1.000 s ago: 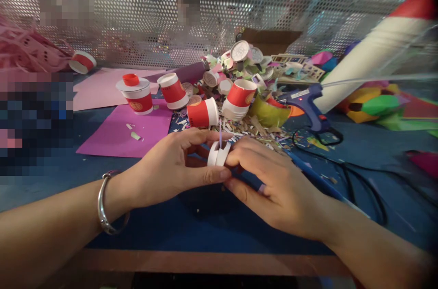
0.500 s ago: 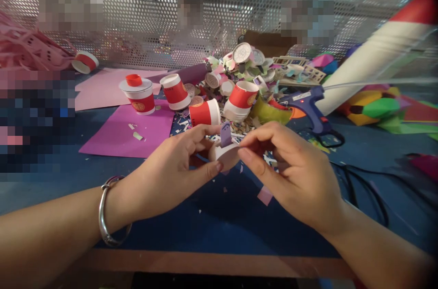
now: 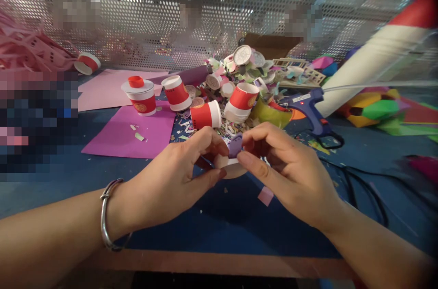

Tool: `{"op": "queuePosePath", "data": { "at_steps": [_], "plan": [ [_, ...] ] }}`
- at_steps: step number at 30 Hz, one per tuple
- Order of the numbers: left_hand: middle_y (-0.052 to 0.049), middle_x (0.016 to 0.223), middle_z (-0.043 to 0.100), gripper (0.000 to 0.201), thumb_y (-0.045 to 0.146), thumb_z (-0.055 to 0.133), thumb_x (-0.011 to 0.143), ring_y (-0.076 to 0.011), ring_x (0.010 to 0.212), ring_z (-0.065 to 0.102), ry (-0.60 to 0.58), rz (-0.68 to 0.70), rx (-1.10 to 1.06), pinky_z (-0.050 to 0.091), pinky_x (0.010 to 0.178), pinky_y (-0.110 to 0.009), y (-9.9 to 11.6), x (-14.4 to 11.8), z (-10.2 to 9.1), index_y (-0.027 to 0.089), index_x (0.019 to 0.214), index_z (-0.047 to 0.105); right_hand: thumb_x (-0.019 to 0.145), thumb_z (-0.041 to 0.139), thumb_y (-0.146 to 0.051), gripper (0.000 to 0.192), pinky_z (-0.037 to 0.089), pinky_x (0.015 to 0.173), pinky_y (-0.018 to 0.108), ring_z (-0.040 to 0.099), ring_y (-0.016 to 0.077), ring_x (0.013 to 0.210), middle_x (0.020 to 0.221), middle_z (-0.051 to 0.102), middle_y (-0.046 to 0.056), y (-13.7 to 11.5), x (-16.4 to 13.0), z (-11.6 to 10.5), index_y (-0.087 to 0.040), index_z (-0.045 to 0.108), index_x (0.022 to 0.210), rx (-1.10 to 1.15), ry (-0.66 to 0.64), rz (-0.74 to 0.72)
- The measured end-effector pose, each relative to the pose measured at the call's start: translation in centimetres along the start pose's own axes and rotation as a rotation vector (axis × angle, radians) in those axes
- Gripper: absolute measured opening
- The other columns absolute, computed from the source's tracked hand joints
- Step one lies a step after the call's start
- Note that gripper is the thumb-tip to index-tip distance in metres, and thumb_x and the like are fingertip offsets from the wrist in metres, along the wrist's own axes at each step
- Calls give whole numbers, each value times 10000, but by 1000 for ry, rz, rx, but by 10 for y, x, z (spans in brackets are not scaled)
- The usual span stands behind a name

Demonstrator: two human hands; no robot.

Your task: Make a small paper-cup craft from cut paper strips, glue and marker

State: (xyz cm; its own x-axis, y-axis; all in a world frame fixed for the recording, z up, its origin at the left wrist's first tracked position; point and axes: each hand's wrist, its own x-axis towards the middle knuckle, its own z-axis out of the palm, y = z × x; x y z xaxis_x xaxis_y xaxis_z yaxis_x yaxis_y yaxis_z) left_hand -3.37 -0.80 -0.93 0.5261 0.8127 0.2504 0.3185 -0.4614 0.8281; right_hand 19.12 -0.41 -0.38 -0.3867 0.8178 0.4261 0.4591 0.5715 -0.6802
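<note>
Both hands are now closing tighter together than half a second ago: right hand (image 3: 290, 175) is shifting left, its thumb and forefinger pinching the purple paper tab (image 3: 235, 147), which is sitting lower on the white cup piece (image 3: 232, 168) than before. Left hand (image 3: 174, 179) is clamping that white piece from the other side, so both grips are shut on the same assembly, apparently pressing the tab down. Just beyond the grips, red paper cup (image 3: 205, 115) is lying on scraps; farther right, blue glue gun (image 3: 310, 106) is resting on the table (image 3: 219, 229).

red paper cups (image 3: 205, 115), blue glue gun (image 3: 312, 105), magenta paper (image 3: 130, 136)
</note>
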Motion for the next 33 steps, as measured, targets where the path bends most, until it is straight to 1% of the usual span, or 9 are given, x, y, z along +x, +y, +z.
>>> {"op": "queuePosePath", "data": {
  "at_steps": [2,5,8,13,20,24,28,31,33],
  "plan": [
    [1,1028,661,163,173,636,946,-122,896,670,2,10,-7,544,799,-242,1,0,-1,209,1089,566,977,637,-292,78,492,710,314,574,143,757,883,566,7,0,0,0,-220,625,1005,5,-8,0],
    [15,972,679,125,162,661,925,-111,857,684,2,-15,-52,553,778,-220,3,2,-2,199,1033,611,959,654,-284,79,484,728,326,557,154,780,896,552,11,0,0,0,-220,614,981,-15,-14,-44],
    [15,911,695,119,220,712,898,-116,804,694,8,-63,-104,561,737,-220,6,5,-2,184,978,631,946,675,-302,104,481,724,338,547,170,795,901,562,19,-1,2,1,-227,609,974,-20,-26,-58],
    [-4,874,741,211,275,790,836,-144,781,720,-3,-139,-176,589,739,-251,7,5,-1,176,939,636,955,662,-315,91,474,704,337,538,178,803,931,577,35,-1,3,0,-229,632,955,1,-62,-53],
    [-9,861,743,251,281,817,801,-166,776,724,26,-178,-229,609,724,-287,4,4,1,189,905,608,958,657,-288,78,471,691,327,536,170,789,917,563,29,0,3,1,-226,620,928,33,-76,-33],
    [-8,838,734,271,307,816,803,-171,762,719,12,-179,-223,601,704,-291,3,5,1,198,880,580,955,656,-266,76,469,666,306,541,149,762,909,561,22,-1,2,1,-211,619,917,52,-94,-34],
    [4,817,724,251,290,803,816,-161,741,706,-11,-147,-176,589,694,-283,4,5,0,200,874,576,957,652,-266,85,475,666,299,544,143,747,905,565,19,-1,3,0,-209,617,903,69,-108,-33],
    [12,820,716,245,268,789,829,-149,730,701,-1,-114,-183,584,679,-269,5,5,0,201,921,572,959,643,-269,70,482,667,301,548,153,762,913,569,24,0,4,1,-214,621,922,75,-114,-8],
    [15,831,713,285,265,800,821,-143,723,700,21,-93,-180,578,658,-255,5,5,1,203,981,572,962,639,-282,65,490,670,302,555,161,782,929,574,29,0,5,1,-220,627,951,82,-118,11]
  ]
}}
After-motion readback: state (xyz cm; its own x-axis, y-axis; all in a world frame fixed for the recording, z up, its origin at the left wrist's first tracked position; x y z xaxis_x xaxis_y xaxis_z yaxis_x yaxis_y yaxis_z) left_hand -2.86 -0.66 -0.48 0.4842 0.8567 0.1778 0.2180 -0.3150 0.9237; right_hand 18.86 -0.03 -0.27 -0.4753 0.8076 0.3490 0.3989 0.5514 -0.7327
